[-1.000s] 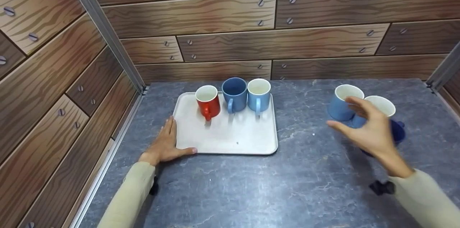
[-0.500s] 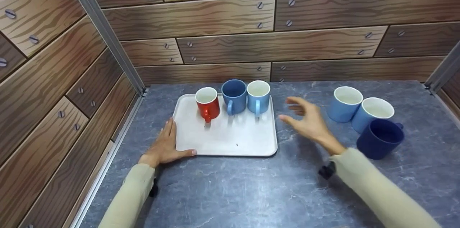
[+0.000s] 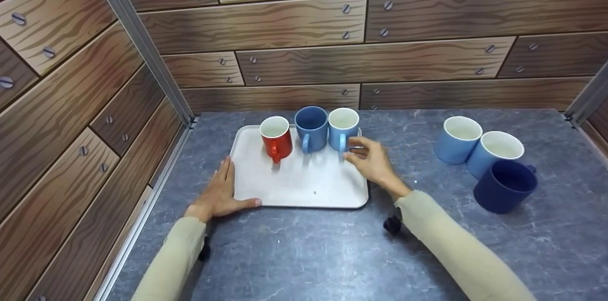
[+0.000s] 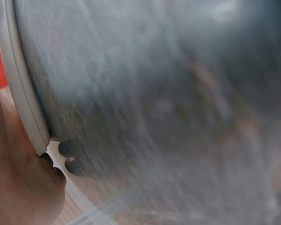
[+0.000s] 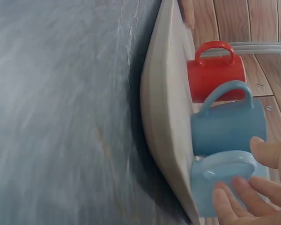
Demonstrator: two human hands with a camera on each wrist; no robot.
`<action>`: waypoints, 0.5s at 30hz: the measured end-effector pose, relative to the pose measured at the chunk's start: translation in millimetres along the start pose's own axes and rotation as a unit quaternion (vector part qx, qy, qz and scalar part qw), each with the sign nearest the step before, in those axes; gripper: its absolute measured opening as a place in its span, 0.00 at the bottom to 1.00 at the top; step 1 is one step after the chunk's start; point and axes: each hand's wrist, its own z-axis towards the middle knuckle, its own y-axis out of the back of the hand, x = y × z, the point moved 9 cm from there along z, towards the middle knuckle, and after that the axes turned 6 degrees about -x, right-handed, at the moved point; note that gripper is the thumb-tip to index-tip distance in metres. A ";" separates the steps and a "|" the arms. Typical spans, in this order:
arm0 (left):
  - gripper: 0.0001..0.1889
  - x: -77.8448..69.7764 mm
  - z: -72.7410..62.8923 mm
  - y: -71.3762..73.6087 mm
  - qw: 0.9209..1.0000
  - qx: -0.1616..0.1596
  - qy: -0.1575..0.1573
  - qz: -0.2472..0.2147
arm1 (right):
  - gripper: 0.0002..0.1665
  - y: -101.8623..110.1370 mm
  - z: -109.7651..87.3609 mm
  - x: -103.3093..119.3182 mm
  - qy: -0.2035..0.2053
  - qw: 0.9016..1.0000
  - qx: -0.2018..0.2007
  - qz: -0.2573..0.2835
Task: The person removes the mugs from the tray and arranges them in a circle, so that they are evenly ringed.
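Note:
On the white tray stand three mugs: a red mug, a dark blue mug and a light blue mug, their handles facing me. My left hand rests against the tray's front left corner, fingers straight along the left side and thumb at the front rim. Over the tray's right part, my right hand has thumb and fingertips apart, close to the light blue mug's handle. The right wrist view shows that handle between them; I cannot tell whether they touch it.
To the right on the grey tabletop stand two blue mugs with white insides, one behind the other. A navy mug sits in front of them. Wood-patterned walls close off the back and left.
My right hand has moved left from the mugs on the right to the light blue mug on the tray, and its fingers have drawn closer together. The left hand stays at the tray.

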 end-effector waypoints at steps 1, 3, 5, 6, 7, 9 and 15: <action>0.80 0.2 -0.1 -0.2 1.000 0.001 0.002 0.001 | 0.26 -2.3 1.0 -1.4 -0.003 1.000 -0.006 0.002; 0.80 0.7 -0.5 -1.1 1.000 0.003 0.005 0.001 | 0.24 -5.7 2.3 -4.4 -0.011 1.000 -0.020 0.007; 0.80 0.6 -1.0 -1.3 1.000 0.003 0.005 0.001 | 0.23 -8.4 3.1 -8.0 -0.022 0.999 -0.034 0.014; 0.81 0.4 -1.1 -1.0 1.000 0.002 0.005 0.001 | 0.22 -9.5 3.1 -9.9 -0.029 0.999 -0.040 0.020; 0.81 0.4 -0.9 -0.7 1.000 0.002 0.005 0.001 | 0.21 -10.6 2.8 -11.6 -0.037 0.998 -0.044 0.027; 0.81 -0.2 -0.5 0.2 1.000 -0.001 0.002 0.002 | 0.20 -13.3 2.7 -14.9 -0.053 0.997 -0.048 0.040; 0.80 0.6 1.1 0.2 1.000 0.004 0.001 0.005 | 0.17 -17.0 3.2 -19.9 -0.082 0.994 -0.061 0.050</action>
